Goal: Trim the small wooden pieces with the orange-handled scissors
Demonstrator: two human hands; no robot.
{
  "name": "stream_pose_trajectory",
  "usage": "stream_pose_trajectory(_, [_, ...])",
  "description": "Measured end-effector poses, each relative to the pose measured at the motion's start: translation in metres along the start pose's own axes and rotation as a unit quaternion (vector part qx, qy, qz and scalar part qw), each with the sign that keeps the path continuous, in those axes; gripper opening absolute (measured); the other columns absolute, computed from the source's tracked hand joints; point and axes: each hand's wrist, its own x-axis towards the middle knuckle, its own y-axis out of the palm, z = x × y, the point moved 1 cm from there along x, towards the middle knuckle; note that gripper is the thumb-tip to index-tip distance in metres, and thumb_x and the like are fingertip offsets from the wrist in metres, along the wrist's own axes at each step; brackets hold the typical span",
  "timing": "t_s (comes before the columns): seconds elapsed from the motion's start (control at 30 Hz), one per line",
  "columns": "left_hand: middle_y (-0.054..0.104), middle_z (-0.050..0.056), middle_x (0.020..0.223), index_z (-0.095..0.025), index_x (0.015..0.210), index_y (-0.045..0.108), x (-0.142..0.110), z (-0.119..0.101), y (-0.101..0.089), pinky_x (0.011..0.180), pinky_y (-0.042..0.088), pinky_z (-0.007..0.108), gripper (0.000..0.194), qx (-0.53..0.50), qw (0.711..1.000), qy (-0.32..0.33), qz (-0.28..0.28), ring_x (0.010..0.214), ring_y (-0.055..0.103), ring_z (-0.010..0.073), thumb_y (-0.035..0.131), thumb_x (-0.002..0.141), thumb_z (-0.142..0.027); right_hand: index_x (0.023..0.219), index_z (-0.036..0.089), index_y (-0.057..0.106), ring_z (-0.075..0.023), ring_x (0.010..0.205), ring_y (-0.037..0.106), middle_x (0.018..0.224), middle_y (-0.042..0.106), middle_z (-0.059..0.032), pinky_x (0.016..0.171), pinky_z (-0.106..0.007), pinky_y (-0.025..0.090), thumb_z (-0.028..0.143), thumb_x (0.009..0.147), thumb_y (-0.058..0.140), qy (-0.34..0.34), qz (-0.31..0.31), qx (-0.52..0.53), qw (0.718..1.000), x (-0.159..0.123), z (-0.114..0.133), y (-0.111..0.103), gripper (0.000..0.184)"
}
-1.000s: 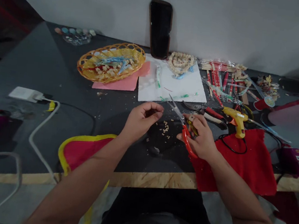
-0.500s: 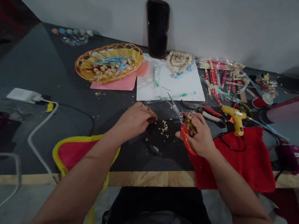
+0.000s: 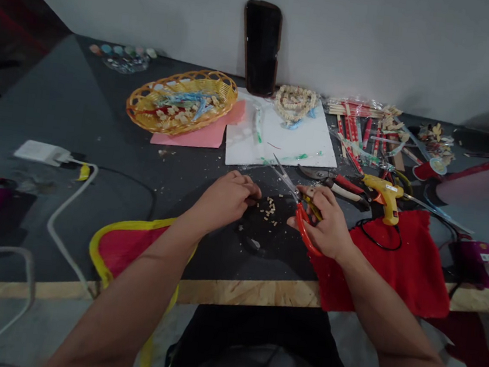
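Note:
My right hand (image 3: 327,222) is wrapped round a pair of scissors (image 3: 302,221) with red handles, the blades pointing up and away to the left. A yellow-handled tool (image 3: 312,206) is also in that hand, mostly hidden by the fingers. My left hand (image 3: 230,198) hovers low over the dark tabletop, fingertips pinched together; what they hold, if anything, is too small to name. Between the two hands lie several small pale cut pieces (image 3: 270,208). A clear scrap (image 3: 255,243) lies nearer to me.
Behind are a wicker basket (image 3: 135,113), a white sheet (image 3: 240,147) bearing a bead string (image 3: 295,101), and a leaning phone (image 3: 262,47). Pruning shears (image 3: 345,186), a yellow glue gun (image 3: 384,193) and a red cloth (image 3: 398,266) are right. A white cable (image 3: 65,204) runs left.
My left hand has shifted slightly right, closer to the small pale pieces. My right hand keeps its grip on the scissors and the yellow-handled tool, nearly still.

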Motion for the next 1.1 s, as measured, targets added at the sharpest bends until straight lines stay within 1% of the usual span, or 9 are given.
stream_pose_trajectory(0.27, [0.07,0.006,0.092,-0.023,0.083,0.074,0.001,0.002,0.005,0.089,0.04,0.039,0.027,-0.022,1.0,0.011,0.018,0.092,0.057,0.0233,0.052,0.074,-0.009,0.127,0.024,0.055,-0.0166,0.072,0.054,0.103,0.052,-0.007,0.065,-0.034,0.054,0.057,0.078,0.067,-0.002,0.003,-0.017,1.0,0.0,-0.001,0.0,0.061])
stream_pose_trajectory(0.37, [0.07,0.005,0.087,-0.021,0.079,0.072,0.002,-0.008,-0.001,0.088,0.041,0.037,0.018,-0.134,0.991,-0.017,-0.012,0.09,0.059,0.0219,0.056,0.076,-0.013,0.127,0.023,0.056,-0.0148,0.068,0.052,0.105,0.051,-0.0073,0.064,-0.034,0.053,0.055,0.078,0.068,0.004,0.004,-0.003,1.0,0.0,0.002,-0.002,0.06])
stream_pose_trajectory(0.43, [0.068,0.003,0.084,-0.02,0.08,0.071,0.002,-0.017,-0.004,0.08,0.043,0.031,0.008,-0.303,0.948,-0.076,-0.068,0.082,0.059,0.0175,0.064,0.079,-0.024,0.126,0.023,0.056,-0.0138,0.066,0.051,0.106,0.051,-0.0074,0.062,-0.033,0.052,0.054,0.077,0.069,0.006,0.007,0.017,1.0,0.0,0.005,-0.002,0.059])
stream_pose_trajectory(0.5, [0.065,0.001,0.078,-0.018,0.08,0.069,0.001,-0.025,-0.004,0.069,0.043,0.025,0.016,-0.494,0.851,-0.139,-0.111,0.07,0.056,0.0127,0.071,0.077,-0.035,0.123,0.023,0.058,-0.0151,0.07,0.052,0.108,0.053,-0.0079,0.065,-0.033,0.053,0.054,0.076,0.071,-0.001,0.009,0.038,0.999,0.0,0.008,-0.002,0.057])
stream_pose_trajectory(0.57, [0.064,0.0,0.074,-0.017,0.077,0.068,0.002,-0.032,-0.001,0.064,0.042,0.022,0.025,-0.635,0.743,-0.176,-0.117,0.067,0.054,0.0105,0.079,0.069,-0.037,0.121,0.023,0.059,-0.0166,0.075,0.053,0.108,0.054,-0.0083,0.069,-0.034,0.053,0.052,0.075,0.072,-0.008,0.02,0.052,0.998,-0.001,0.011,-0.001,0.056])
stream_pose_trajectory(0.6, [0.063,0.0,0.072,-0.016,0.074,0.067,0.002,-0.034,0.001,0.062,0.042,0.021,0.028,-0.679,0.701,-0.183,-0.116,0.066,0.053,0.0098,0.082,0.065,-0.037,0.122,0.024,0.059,-0.0167,0.075,0.053,0.108,0.054,-0.0082,0.069,-0.035,0.053,0.051,0.075,0.073,-0.008,0.028,0.055,0.998,-0.001,0.012,0.0,0.056])
stream_pose_trajectory(0.67, [0.061,0.0,0.069,-0.014,0.072,0.067,0.003,-0.037,0.003,0.06,0.041,0.02,0.03,-0.726,0.652,-0.189,-0.111,0.063,0.052,0.0086,0.086,0.061,-0.034,0.125,0.025,0.057,-0.0153,0.072,0.052,0.108,0.053,-0.0076,0.068,-0.034,0.053,0.049,0.075,0.074,0.002,0.045,0.059,0.997,-0.003,0.012,0.0,0.058])
stream_pose_trajectory(0.8, [0.062,0.0,0.067,-0.013,0.071,0.067,0.004,-0.037,0.004,0.058,0.041,0.02,0.028,-0.748,0.626,-0.197,-0.099,0.062,0.052,0.0083,0.086,0.061,-0.031,0.127,0.027,0.056,-0.0135,0.068,0.051,0.108,0.051,-0.0069,0.061,-0.031,0.052,0.049,0.075,0.074,0.016,0.055,0.061,0.997,-0.004,0.011,0.0,0.059])
stream_pose_trajectory(1.1, [0.066,0.0,0.07,-0.014,0.074,0.067,0.004,-0.036,0.008,0.059,0.04,0.021,0.027,-0.757,0.616,-0.208,-0.062,0.06,0.053,0.0072,0.085,0.062,-0.03,0.125,0.026,0.057,-0.0199,0.085,0.056,0.109,0.054,-0.008,0.069,-0.034,0.053,0.051,0.077,0.072,-0.005,0.056,0.034,0.998,-0.003,0.014,-0.003,0.056])
